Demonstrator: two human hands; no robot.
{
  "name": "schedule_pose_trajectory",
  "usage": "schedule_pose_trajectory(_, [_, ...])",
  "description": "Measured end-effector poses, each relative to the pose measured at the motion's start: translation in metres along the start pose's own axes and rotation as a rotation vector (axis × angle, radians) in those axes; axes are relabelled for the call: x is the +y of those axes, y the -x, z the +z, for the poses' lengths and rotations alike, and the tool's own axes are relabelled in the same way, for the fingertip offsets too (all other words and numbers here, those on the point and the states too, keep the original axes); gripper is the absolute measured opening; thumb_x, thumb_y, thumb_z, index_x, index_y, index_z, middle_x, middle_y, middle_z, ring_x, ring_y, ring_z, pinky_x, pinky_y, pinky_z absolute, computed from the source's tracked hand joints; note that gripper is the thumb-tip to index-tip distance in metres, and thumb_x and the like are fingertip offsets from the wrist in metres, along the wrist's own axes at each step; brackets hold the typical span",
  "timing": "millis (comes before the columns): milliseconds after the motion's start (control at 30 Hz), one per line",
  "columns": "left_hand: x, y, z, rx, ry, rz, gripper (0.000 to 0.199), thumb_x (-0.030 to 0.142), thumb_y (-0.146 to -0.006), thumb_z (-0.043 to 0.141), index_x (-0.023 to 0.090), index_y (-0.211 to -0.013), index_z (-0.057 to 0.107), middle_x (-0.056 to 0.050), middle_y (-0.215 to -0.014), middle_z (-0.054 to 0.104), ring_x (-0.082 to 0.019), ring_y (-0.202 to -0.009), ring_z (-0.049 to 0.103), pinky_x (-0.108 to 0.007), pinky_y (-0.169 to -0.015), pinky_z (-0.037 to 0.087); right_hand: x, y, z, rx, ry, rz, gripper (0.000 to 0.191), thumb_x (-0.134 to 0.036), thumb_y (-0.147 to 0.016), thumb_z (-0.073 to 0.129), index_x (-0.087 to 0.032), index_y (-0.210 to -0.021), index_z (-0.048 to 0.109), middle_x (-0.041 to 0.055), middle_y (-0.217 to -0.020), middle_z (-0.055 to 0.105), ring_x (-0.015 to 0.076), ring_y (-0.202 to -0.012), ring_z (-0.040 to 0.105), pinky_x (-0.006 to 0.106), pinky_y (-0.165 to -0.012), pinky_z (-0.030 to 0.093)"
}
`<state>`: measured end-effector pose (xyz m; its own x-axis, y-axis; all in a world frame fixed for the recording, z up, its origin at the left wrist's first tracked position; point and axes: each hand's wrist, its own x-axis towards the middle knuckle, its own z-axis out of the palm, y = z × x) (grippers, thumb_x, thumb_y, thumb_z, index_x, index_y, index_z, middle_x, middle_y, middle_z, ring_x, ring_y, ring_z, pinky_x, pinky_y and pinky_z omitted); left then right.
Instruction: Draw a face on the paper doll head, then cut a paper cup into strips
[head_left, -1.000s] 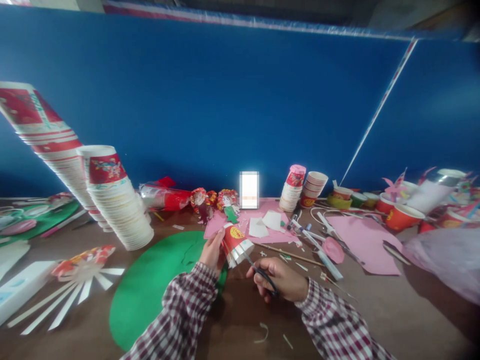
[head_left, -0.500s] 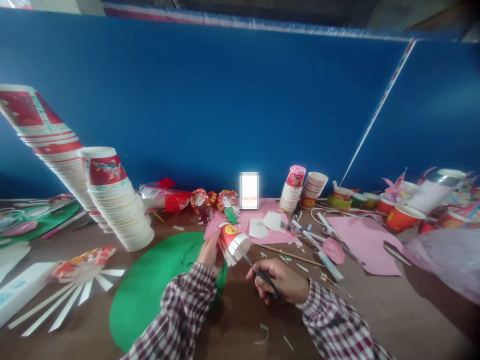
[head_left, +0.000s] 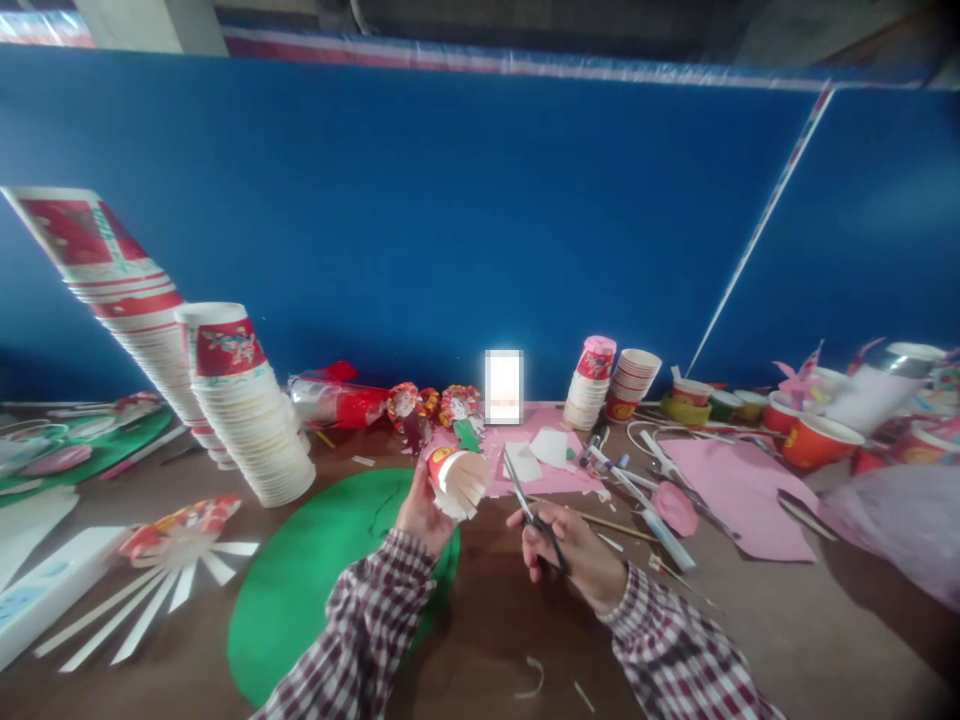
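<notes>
My left hand [head_left: 421,517] holds a red and white paper cup [head_left: 459,483], tilted so that its side cut into strips faces me. Black-handled scissors [head_left: 536,518] are in my right hand [head_left: 574,555], with their blades pointing up and to the left, apart from the cup. Under my left forearm lies a green oval sheet [head_left: 300,580]. Beyond the cup is a pink sheet [head_left: 551,475] with white paper pieces [head_left: 550,448] on it.
Tall stacks of paper cups [head_left: 251,430] lean at the left. A fringed cup piece [head_left: 180,560] lies on the brown table [head_left: 465,660]. Shorter cup stacks [head_left: 589,385], another pink sheet [head_left: 742,490], orange cups [head_left: 817,440] and a plastic bag [head_left: 892,520] are at the right.
The scissors have come away from the cup and now point upward. The cup has been turned in my left hand, so its cut end shows more.
</notes>
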<state>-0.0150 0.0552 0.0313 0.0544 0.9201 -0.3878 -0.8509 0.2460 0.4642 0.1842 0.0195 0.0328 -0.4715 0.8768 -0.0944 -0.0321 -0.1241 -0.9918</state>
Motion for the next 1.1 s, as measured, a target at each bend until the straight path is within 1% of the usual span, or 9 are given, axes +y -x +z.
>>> schedule_pose_trajectory(167, [-0.011, 0.003, 0.004, -0.053, -0.080, -0.068, 0.041, 0.039, -0.090, 0.038, 0.010, -0.112, 0.057, -0.009, -0.082, 0.070, -0.018, -0.071, 0.066, -0.029, -0.070, 0.053, 0.006, -0.008, -0.004, 0.241, -0.081, -0.056, 0.046, -0.043, -0.066, 0.072, -0.016, -0.099, 0.055, 0.0002, -0.070, 0.061, 0.0119, -0.057, 0.060, 0.016, -0.040, 0.034])
schedule_pose_trajectory(267, [-0.018, 0.005, 0.009, -0.055, -0.133, -0.081, 0.038, 0.035, -0.091, 0.035, 0.010, -0.105, 0.060, -0.009, -0.081, 0.070, -0.018, -0.074, 0.066, -0.030, -0.074, 0.052, 0.007, -0.011, -0.006, 0.325, -0.143, -0.090, 0.050, -0.038, -0.059, 0.077, -0.016, -0.098, 0.055, -0.0001, -0.069, 0.061, 0.0133, -0.060, 0.060, 0.017, -0.043, 0.038])
schedule_pose_trajectory(367, [-0.023, 0.005, 0.010, -0.098, -0.187, -0.077, 0.038, 0.034, -0.092, 0.033, 0.010, -0.101, 0.061, -0.010, -0.086, 0.069, -0.019, -0.080, 0.066, -0.031, -0.078, 0.051, 0.008, -0.013, -0.008, 0.373, -0.189, -0.107, 0.051, -0.035, -0.056, 0.080, -0.015, -0.096, 0.057, -0.0006, -0.068, 0.061, 0.0128, -0.060, 0.059, 0.019, -0.046, 0.040])
schedule_pose_trajectory(567, [-0.027, 0.003, 0.006, -0.105, -0.252, -0.072, 0.035, 0.033, -0.090, 0.038, 0.007, -0.098, 0.062, -0.013, -0.088, 0.069, -0.022, -0.085, 0.065, -0.030, -0.082, 0.049, 0.009, -0.012, -0.009, 0.393, -0.202, -0.126, 0.052, -0.038, -0.057, 0.079, -0.016, -0.098, 0.057, -0.0014, -0.066, 0.060, 0.0133, -0.058, 0.058, 0.020, -0.045, 0.039])
schedule_pose_trajectory(667, [-0.027, 0.003, 0.005, -0.116, -0.250, -0.069, 0.035, 0.031, -0.089, 0.041, 0.005, -0.102, 0.059, -0.015, -0.089, 0.069, -0.022, -0.085, 0.065, -0.033, -0.084, 0.049, 0.008, -0.011, -0.008, 0.385, -0.182, -0.100, 0.050, -0.039, -0.058, 0.079, -0.016, -0.098, 0.057, -0.0019, -0.066, 0.059, 0.0119, -0.057, 0.057, 0.018, -0.041, 0.035])
schedule_pose_trajectory(800, [-0.027, 0.003, 0.004, -0.160, -0.234, -0.098, 0.038, 0.032, -0.089, 0.040, 0.004, -0.110, 0.055, -0.016, -0.095, 0.068, -0.024, -0.092, 0.064, -0.037, -0.088, 0.047, 0.007, -0.010, -0.007, 0.381, -0.177, -0.081, 0.048, -0.038, -0.060, 0.078, -0.016, -0.097, 0.057, -0.0026, -0.065, 0.058, 0.0100, -0.055, 0.055, 0.016, -0.039, 0.033])
schedule_pose_trajectory(867, [-0.028, 0.003, 0.004, -0.201, -0.230, -0.108, 0.039, 0.033, -0.088, 0.042, 0.005, -0.114, 0.054, -0.016, -0.099, 0.067, -0.025, -0.097, 0.062, -0.038, -0.089, 0.046, 0.008, -0.011, -0.007, 0.369, -0.215, -0.094, 0.049, -0.037, -0.057, 0.079, -0.016, -0.096, 0.057, -0.0026, -0.067, 0.059, 0.0101, -0.055, 0.055, 0.017, -0.041, 0.037])
schedule_pose_trajectory(967, [-0.028, 0.001, 0.001, -0.241, -0.225, -0.117, 0.041, 0.035, -0.086, 0.047, 0.007, -0.116, 0.053, -0.016, -0.103, 0.066, -0.026, -0.099, 0.062, -0.038, -0.090, 0.046, 0.008, -0.011, -0.007, 0.357, -0.276, -0.124, 0.051, -0.036, -0.054, 0.081, -0.017, -0.095, 0.057, -0.0031, -0.068, 0.060, 0.0110, -0.057, 0.057, 0.022, -0.051, 0.046])
schedule_pose_trajectory(1100, [-0.026, 0.000, -0.003, -0.239, -0.227, -0.121, 0.044, 0.038, -0.084, 0.050, 0.007, -0.115, 0.053, -0.018, -0.102, 0.066, -0.027, -0.097, 0.062, -0.039, -0.088, 0.047, 0.009, -0.012, -0.008, 0.351, -0.271, -0.163, 0.053, -0.037, -0.055, 0.080, -0.019, -0.098, 0.056, -0.0032, -0.071, 0.060, 0.0125, -0.062, 0.060, 0.026, -0.059, 0.049])
